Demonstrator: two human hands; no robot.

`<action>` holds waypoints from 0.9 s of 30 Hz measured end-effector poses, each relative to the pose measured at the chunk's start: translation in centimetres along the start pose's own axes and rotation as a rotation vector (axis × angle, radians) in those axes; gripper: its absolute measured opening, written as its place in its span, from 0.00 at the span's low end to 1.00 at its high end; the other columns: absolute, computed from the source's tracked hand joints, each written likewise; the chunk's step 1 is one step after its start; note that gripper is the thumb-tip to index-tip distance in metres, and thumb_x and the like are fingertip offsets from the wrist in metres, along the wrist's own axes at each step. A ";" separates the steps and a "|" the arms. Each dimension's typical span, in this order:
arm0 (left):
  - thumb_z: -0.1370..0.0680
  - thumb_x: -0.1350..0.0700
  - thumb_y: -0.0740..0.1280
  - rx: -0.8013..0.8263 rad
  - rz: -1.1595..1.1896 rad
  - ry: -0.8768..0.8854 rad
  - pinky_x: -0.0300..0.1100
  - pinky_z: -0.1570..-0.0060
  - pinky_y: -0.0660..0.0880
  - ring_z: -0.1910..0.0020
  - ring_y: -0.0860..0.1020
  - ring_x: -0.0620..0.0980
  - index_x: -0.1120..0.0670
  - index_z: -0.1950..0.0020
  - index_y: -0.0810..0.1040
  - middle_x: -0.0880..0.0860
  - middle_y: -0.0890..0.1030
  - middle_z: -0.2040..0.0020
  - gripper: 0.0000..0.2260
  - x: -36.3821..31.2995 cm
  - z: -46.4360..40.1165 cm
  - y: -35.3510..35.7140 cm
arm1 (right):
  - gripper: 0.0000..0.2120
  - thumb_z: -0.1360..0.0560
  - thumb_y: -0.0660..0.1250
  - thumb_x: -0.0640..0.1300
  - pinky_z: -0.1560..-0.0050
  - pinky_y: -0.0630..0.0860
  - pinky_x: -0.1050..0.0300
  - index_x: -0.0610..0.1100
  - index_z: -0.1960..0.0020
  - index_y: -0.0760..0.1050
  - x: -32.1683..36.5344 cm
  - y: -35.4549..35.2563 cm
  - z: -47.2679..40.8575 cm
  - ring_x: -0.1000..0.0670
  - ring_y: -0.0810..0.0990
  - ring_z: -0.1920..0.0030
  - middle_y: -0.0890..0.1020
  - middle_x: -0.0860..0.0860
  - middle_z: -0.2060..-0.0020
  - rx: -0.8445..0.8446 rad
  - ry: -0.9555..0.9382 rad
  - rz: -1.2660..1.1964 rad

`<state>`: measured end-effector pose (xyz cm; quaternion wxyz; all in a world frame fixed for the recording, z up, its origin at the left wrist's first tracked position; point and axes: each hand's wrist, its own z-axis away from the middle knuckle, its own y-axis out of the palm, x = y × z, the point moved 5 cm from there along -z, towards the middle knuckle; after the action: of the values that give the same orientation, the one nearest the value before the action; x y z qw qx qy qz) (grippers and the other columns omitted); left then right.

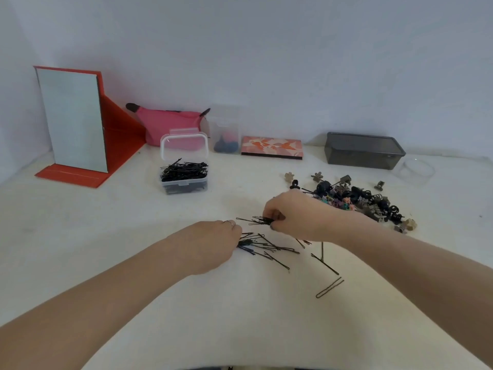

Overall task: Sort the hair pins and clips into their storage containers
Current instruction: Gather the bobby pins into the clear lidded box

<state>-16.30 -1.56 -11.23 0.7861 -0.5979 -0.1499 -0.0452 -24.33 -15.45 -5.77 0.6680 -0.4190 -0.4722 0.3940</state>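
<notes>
Your right hand [290, 214] pinches a pin bundle [256, 220]; your left hand [213, 244], seemingly, gathers loose pins [269, 248] mid-desk. The clear box [184, 169] is well filled; the clips [354, 200] lie unsorted.

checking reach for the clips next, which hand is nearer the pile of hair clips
Right. The right hand sits just beside the pile of hair clips, at its left edge, pinching a bunch of hair pins. The left hand is farther left and nearer the camera, among the loose pins.

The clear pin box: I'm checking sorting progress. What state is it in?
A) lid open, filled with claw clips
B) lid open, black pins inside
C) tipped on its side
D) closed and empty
B: the clear pin box stands upright with its lid raised, black hair pins heaped inside.
</notes>
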 end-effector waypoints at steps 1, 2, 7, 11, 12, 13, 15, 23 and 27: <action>0.18 0.59 0.55 0.007 0.018 -0.009 0.48 0.51 0.74 0.47 0.75 0.55 0.57 0.40 0.67 0.55 0.72 0.43 0.08 0.0 -0.1 0.1 | 0.08 0.24 0.66 0.41 0.51 0.78 0.58 0.47 0.46 0.80 0.1 -0.8 -0.8 0.51 0.79 0.54 0.80 0.54 0.56 -0.019 -0.004 -0.009; 0.18 0.61 0.55 -0.009 0.030 -0.016 0.49 0.51 0.74 0.47 0.74 0.55 0.57 0.39 0.67 0.55 0.72 0.43 0.08 0.2 0.2 -0.2 | 0.08 0.25 0.67 0.41 0.53 0.76 0.60 0.48 0.47 0.81 0.4 -1.7 -2.0 0.52 0.79 0.54 0.79 0.55 0.58 -0.042 -0.011 -0.014; 0.26 0.69 0.62 0.022 0.044 -0.024 0.47 0.62 0.67 0.45 0.72 0.56 0.58 0.38 0.67 0.56 0.69 0.42 0.18 0.9 0.7 -0.9 | 0.08 0.26 0.68 0.40 0.63 0.69 0.73 0.44 0.48 0.82 3.6 -5.5 -8.0 0.51 0.78 0.55 0.81 0.52 0.57 -0.157 -0.086 -0.005; 0.22 0.67 0.57 -0.026 0.061 -0.055 0.48 0.60 0.72 0.50 0.71 0.53 0.57 0.41 0.68 0.55 0.70 0.45 0.11 3.1 1.1 -1.0 | 0.10 0.28 0.67 0.37 0.51 0.80 0.52 0.40 0.49 0.82 6.7 -6.5 -14.1 0.44 0.83 0.53 0.85 0.45 0.55 -0.158 -0.121 0.017; 0.21 0.66 0.56 -0.028 0.075 -0.067 0.48 0.59 0.73 0.53 0.70 0.52 0.56 0.42 0.67 0.54 0.70 0.46 0.10 4.0 1.4 -1.2 | 0.10 0.28 0.67 0.37 0.49 0.80 0.51 0.41 0.49 0.83 7.4 -6.6 -15.4 0.44 0.82 0.53 0.85 0.45 0.55 -0.162 -0.129 0.027; 0.21 0.66 0.57 -0.048 0.084 -0.076 0.47 0.59 0.73 0.56 0.68 0.51 0.56 0.43 0.68 0.54 0.70 0.47 0.09 5.0 1.6 -1.3 | 0.11 0.29 0.67 0.36 0.48 0.80 0.50 0.42 0.49 0.83 8.1 -6.7 -16.6 0.45 0.82 0.52 0.85 0.46 0.55 -0.174 -0.142 0.029; 0.24 0.65 0.62 -0.190 0.039 -0.062 0.44 0.64 0.70 0.61 0.68 0.50 0.56 0.47 0.70 0.53 0.72 0.51 0.07 6.9 1.7 -1.7 | 0.11 0.29 0.66 0.36 0.44 0.77 0.52 0.43 0.49 0.83 9.5 -6.5 -18.6 0.47 0.79 0.49 0.84 0.48 0.54 -0.193 -0.174 0.040; 0.28 0.64 0.66 -0.264 -0.219 -0.017 0.50 0.70 0.74 0.64 0.73 0.55 0.60 0.57 0.77 0.59 0.75 0.59 0.01 17.5 0.2 -0.6 | 0.14 0.24 0.65 0.37 0.41 0.74 0.59 0.45 0.42 0.83 9.9 -4.3 -21.6 0.50 0.80 0.43 0.85 0.50 0.46 -0.122 -0.212 -0.029; 0.21 0.58 0.62 -0.361 -0.125 -0.109 0.51 0.73 0.75 0.66 0.74 0.55 0.59 0.50 0.74 0.56 0.75 0.58 0.04 21.1 -0.7 -1.3 | 0.13 0.22 0.62 0.38 0.42 0.75 0.57 0.47 0.44 0.82 7.0 -5.4 -20.9 0.49 0.80 0.46 0.83 0.49 0.48 -0.270 -0.091 -0.355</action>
<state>3.59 -0.34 -4.07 0.6524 -0.7203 -0.2186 -0.0876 -1.79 -14.73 -2.82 0.6428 -0.3968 -0.6165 0.2219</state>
